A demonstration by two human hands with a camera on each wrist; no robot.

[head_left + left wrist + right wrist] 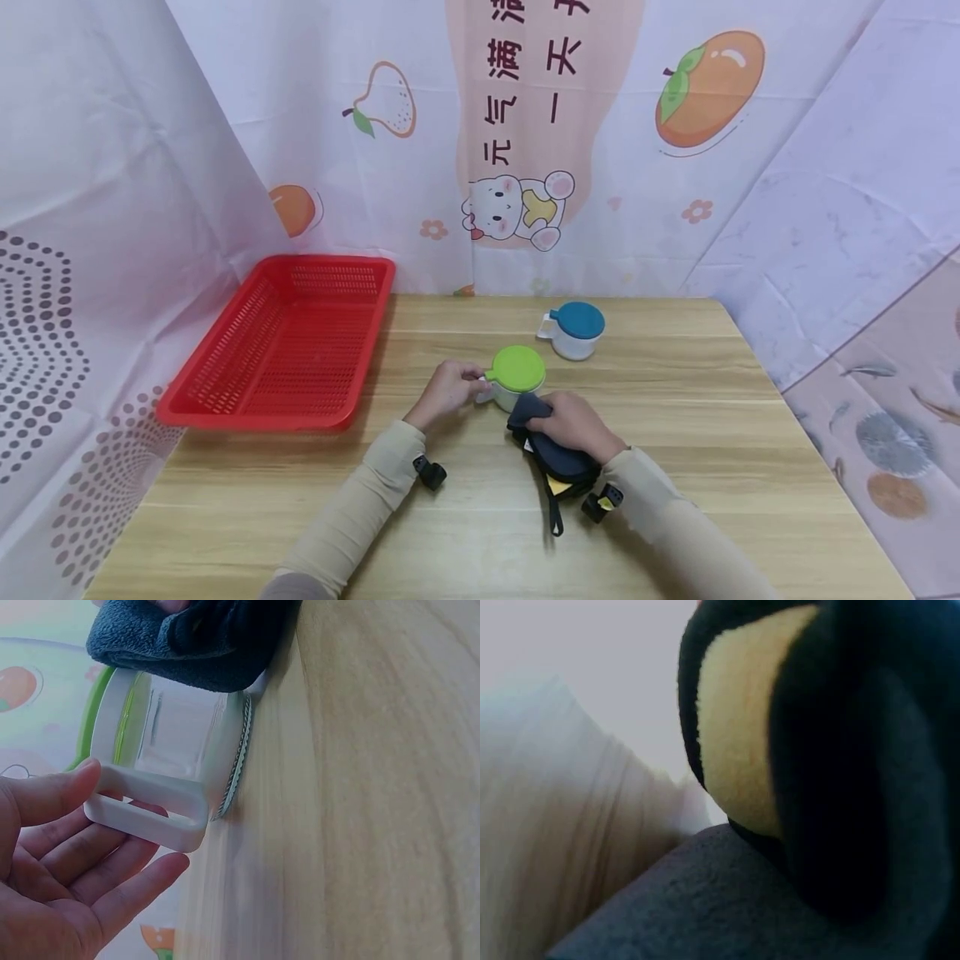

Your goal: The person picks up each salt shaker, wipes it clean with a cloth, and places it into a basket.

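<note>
At the middle of the table, a clear container with a green lid (pixel 517 369) stands upright. My left hand (pixel 450 388) pinches its white handle (pixel 146 784) between thumb and fingers, with the little finger extended. My right hand (pixel 576 427) grips a folded dark blue-grey cloth (pixel 558 458), which has a yellow layer and a hanging loop. In the left wrist view the cloth (pixel 172 649) lies against the container's side (pixel 176 724). Close up in the right wrist view, the cloth's yellow part (pixel 739 720) shows between dark layers; the right fingers are hidden there.
A similar container with a blue lid (pixel 580 320) stands farther back, slightly right. On the left sits a red plastic basket (pixel 360 367) with perforated walls. Behind the wooden table (pixel 697 467) hangs a printed curtain (pixel 420 167).
</note>
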